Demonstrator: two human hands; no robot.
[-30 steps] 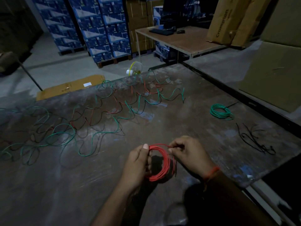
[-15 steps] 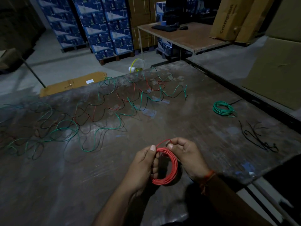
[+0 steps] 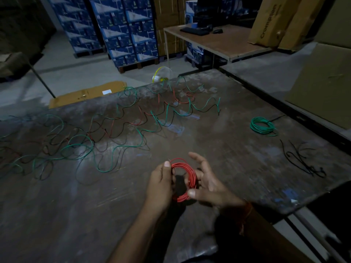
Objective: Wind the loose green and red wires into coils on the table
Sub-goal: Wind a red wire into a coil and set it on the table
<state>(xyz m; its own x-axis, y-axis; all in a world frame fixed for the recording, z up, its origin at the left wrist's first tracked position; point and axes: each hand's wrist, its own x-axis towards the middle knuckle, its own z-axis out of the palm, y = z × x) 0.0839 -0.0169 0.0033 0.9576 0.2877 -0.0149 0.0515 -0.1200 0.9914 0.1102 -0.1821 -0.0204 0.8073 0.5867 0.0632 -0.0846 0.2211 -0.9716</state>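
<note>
Red wire coil (image 3: 183,179) is held upright just above the worktop (image 3: 237,158), near its front edge, between both hands. We note the left hand (image 3: 161,185) grips the coil's left side, thumb laid up along the near face of the loops and the remaining fingers curled round behind them. We note the right hand (image 3: 207,183) meets the coil on its right side: its thumb (image 3: 191,193) presses the lower part of the loops, while its other fingers are spread and only loosely bent beyond the coil; we cannot tell whether they touch the wire. A short free end of red wire arches over the coil's top, between the two hands.

Beyond the hands, across the left and middle of the worktop, we record loose green wire (image 3: 81,149) and loose red wire (image 3: 136,122) lying in tangled waves, uncoiled, together with darker strands. Well to the right lies a wound green coil (image 3: 263,126), flat on the surface. Nearer the right edge lies a small heap of black wires (image 3: 303,160). Behind the worktop stand stacked blue cartons (image 3: 125,31), and a second table (image 3: 224,40) carries a keyboard (image 3: 191,31).
</note>
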